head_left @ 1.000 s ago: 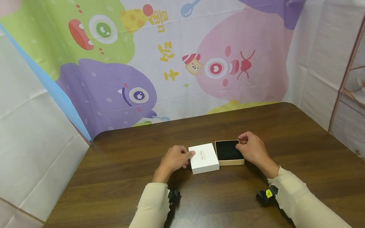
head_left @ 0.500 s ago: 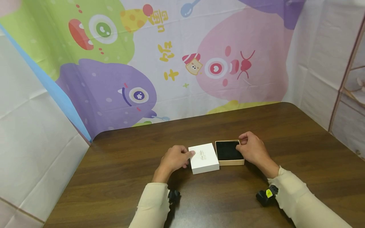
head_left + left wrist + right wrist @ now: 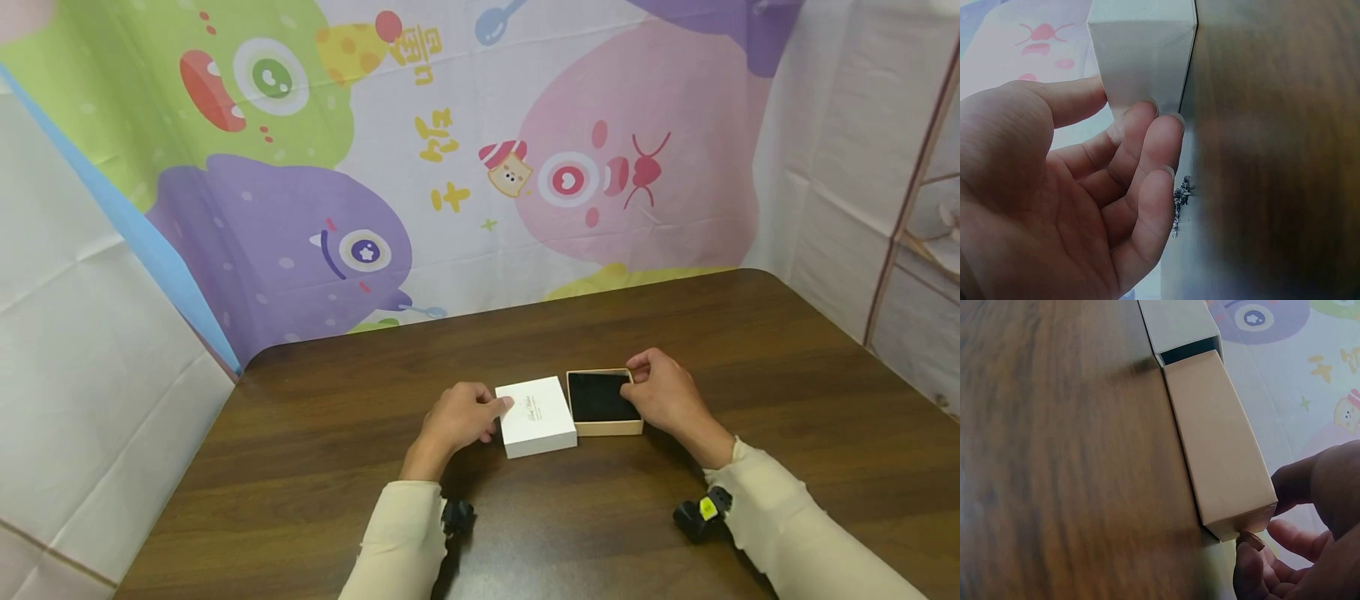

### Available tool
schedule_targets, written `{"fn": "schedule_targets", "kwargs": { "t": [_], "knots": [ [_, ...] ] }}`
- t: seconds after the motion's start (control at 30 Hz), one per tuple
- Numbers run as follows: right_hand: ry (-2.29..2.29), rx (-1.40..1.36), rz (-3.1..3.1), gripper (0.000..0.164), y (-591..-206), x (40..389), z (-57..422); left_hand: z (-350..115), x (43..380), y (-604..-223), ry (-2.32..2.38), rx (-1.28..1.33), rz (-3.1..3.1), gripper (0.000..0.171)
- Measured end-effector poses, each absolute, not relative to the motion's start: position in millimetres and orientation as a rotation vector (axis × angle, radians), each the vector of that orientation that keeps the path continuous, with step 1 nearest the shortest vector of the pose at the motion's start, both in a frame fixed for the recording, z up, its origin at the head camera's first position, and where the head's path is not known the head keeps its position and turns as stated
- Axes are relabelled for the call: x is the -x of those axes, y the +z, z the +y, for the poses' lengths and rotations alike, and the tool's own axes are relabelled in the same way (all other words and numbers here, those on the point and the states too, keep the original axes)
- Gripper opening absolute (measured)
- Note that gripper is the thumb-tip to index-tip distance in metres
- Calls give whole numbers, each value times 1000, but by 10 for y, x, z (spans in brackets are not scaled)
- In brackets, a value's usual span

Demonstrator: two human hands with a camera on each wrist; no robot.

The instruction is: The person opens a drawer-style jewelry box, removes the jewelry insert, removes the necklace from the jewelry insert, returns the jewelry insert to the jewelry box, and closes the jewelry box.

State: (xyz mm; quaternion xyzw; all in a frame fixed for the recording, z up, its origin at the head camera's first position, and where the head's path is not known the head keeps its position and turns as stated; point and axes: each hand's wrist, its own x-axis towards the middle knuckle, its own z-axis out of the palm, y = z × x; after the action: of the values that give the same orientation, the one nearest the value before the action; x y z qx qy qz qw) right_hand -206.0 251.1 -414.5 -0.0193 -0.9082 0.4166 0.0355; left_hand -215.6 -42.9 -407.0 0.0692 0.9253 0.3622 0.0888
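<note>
A white box lid (image 3: 535, 417) with small gold print lies on the table, printed face up. My left hand (image 3: 462, 414) grips its left end: the thumb rests on top, and curled fingers (image 3: 1163, 147) meet the side in the left wrist view. Right beside the lid stands the tan box base (image 3: 611, 428), holding a black pad (image 3: 602, 397) that sits a little askew. My right hand (image 3: 666, 394) is at the base's right end, thumb over the rim at the pad's edge, other fingers curled at the outer wall (image 3: 1244, 525).
Dark brown wooden table (image 3: 337, 517) lies under both box parts. Behind it hangs a cartoon-monster cloth (image 3: 465, 250), with pale panels (image 3: 832, 183) at the sides. A wrist camera (image 3: 457, 518) sits on the left sleeve, another camera (image 3: 697, 518) on the right.
The black pad has shifted slightly inside the base, baring more of the back inner wall. My right hand has moved a touch; the left hand and lid are still.
</note>
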Motion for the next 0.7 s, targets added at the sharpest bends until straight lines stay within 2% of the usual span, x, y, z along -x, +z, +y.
{"fn": "schedule_targets", "kwargs": {
  "t": [0.7],
  "knots": [
    [1292,53,-2801,37,-4147,2067,2513,-426,2151,-4063,1077,-207,2756,31]
  ]
}}
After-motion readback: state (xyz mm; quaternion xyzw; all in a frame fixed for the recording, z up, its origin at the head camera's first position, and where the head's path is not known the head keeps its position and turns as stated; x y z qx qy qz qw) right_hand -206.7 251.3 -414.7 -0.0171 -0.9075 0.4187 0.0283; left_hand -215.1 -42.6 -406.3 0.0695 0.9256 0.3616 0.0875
